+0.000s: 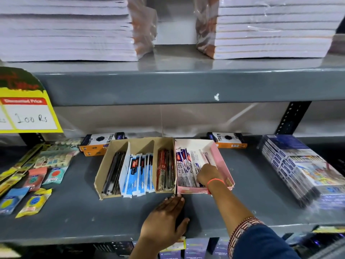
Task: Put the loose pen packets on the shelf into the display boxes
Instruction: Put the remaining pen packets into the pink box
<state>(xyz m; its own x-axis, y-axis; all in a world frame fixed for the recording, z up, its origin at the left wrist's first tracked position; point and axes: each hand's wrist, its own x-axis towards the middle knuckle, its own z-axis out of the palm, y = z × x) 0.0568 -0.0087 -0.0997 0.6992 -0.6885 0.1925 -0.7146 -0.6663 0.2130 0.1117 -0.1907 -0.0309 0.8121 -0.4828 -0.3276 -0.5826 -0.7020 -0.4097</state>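
Two display boxes stand side by side on the grey shelf (78, 208). The brown cardboard box (112, 146) has three compartments: dark pen packets on the left, blue and white packets (139, 174) in the middle, red and black packets (165, 170) on the right. The pink box (222, 161) holds white and blue pen packets (186, 169). My right hand (208, 174) reaches into the pink box, fingers curled down among those packets. My left hand (166, 219) lies flat on the shelf, fingertips at the front corner where the two boxes meet, a dark thing partly under it.
Orange and black boxes (99, 142) sit behind the display boxes. Small sharpener and eraser packs (35, 200) lie at the left, wrapped blue boxes (298, 165) at the right. Stacks of notebooks (65, 28) fill the shelf above. A yellow price tag (28, 113) hangs left.
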